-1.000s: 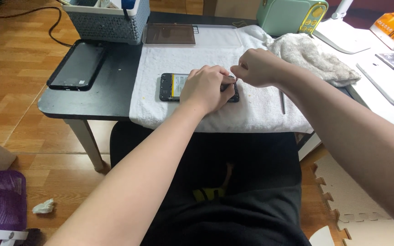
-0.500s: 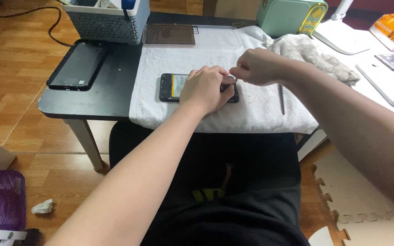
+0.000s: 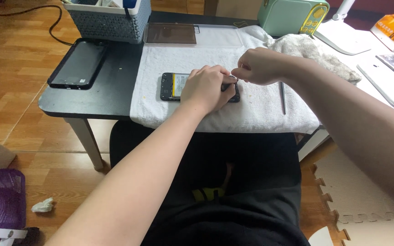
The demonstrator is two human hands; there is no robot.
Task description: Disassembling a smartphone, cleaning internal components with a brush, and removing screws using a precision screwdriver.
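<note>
An opened smartphone [image 3: 174,86] lies flat, lengthwise left to right, just above the centre of the frame. Its back cover is off, showing a black frame and a pale battery with a yellow strip along one side. Only its left part is visible; the right part is hidden beneath two hands. It rests on a white towel [image 3: 215,59] spread over the dark surface [image 3: 115,86].

Soft, even room light is falling from above, keeping everything bright. Faint glare is showing on the glossy black rectangular tray [image 3: 77,64], and only shallow shadows are lying under the dark table edge [image 3: 85,107]. Forearms nearest the camera are looking stretched and slightly soft.
</note>
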